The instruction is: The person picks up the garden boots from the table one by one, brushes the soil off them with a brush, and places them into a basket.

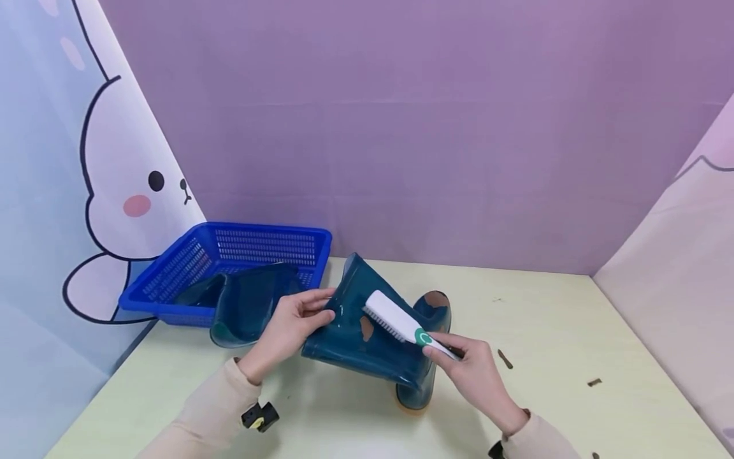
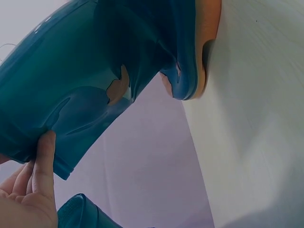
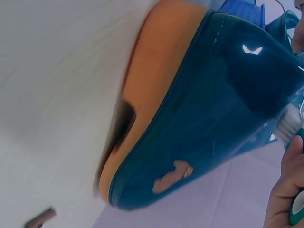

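A teal rubber boot (image 1: 350,296) leans over the table, its opening toward the left and its orange sole (image 3: 156,61) low at the table. My left hand (image 1: 295,325) pinches the boot's upper rim between thumb and fingers. In my right hand (image 1: 473,373) is a white scrub brush (image 1: 392,315) with a green band, gripped by the handle. Its bristles face the boot shaft, close beside a brown mud patch (image 1: 367,328). More mud shows on the toe (image 1: 436,299), and another smear (image 3: 172,178) marks the boot's foot in the right wrist view.
At the back left stands a blue plastic basket (image 1: 269,231), with a second teal boot (image 1: 246,303) lying over its front edge. Brown scraps (image 1: 505,359) are scattered on the table to the right. A purple backdrop (image 1: 459,140) rises behind the table.
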### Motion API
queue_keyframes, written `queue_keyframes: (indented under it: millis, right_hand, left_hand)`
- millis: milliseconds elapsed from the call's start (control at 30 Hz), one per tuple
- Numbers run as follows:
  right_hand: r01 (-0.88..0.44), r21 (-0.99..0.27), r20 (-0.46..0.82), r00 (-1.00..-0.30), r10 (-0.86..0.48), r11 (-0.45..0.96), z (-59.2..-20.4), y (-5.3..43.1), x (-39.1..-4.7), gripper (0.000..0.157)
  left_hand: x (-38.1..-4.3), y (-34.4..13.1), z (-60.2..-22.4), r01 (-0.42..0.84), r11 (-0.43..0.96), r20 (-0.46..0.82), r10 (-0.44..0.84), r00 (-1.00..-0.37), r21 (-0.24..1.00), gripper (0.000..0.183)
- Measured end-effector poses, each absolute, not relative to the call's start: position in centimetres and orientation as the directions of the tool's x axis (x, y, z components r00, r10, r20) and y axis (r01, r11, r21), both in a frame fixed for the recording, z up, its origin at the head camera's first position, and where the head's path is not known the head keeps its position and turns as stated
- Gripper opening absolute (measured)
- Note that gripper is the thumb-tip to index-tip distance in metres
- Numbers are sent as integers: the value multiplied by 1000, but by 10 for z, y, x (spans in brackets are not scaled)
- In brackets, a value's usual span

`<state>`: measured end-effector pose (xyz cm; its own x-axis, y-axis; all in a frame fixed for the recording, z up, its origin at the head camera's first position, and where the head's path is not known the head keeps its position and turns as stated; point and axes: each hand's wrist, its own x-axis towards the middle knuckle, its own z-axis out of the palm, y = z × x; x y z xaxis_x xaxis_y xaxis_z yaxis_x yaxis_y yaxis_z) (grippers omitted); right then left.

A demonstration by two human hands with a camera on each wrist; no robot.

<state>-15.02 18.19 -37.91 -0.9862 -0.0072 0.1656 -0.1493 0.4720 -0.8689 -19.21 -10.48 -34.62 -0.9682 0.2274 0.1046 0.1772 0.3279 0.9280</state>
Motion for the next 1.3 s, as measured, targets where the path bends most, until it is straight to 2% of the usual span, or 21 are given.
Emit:
queue_keyframes:
  millis: [200,533,867,1200,1300]
  right_hand:
    - [-148,-893,166,-986,6,426,-382,172,-156,22]
    - [-271,-789,266,-960,-91,551,-388,177,-154,20]
    - [-195,-782,183,-980,-81,592,-383,184,-146,19]
    - [-183,-760,190,-980,-56,624,-379,193,-143,18]
    - [-188,-781,216,-976,-24,595,-378,196,-143,20]
  left_hand:
    - [-192,-105,-344,180,324,108,228,-968,929,38]
    - [-193,-103,-348,157,356,92,193,-977,921,37]
    - [-193,-107,-351,191,364,121,207,-971,912,37]
    - [-193,-109,-351,183,344,110,222,-969,921,38]
    - [-193,-109,-349,178,324,104,232,-967,929,39]
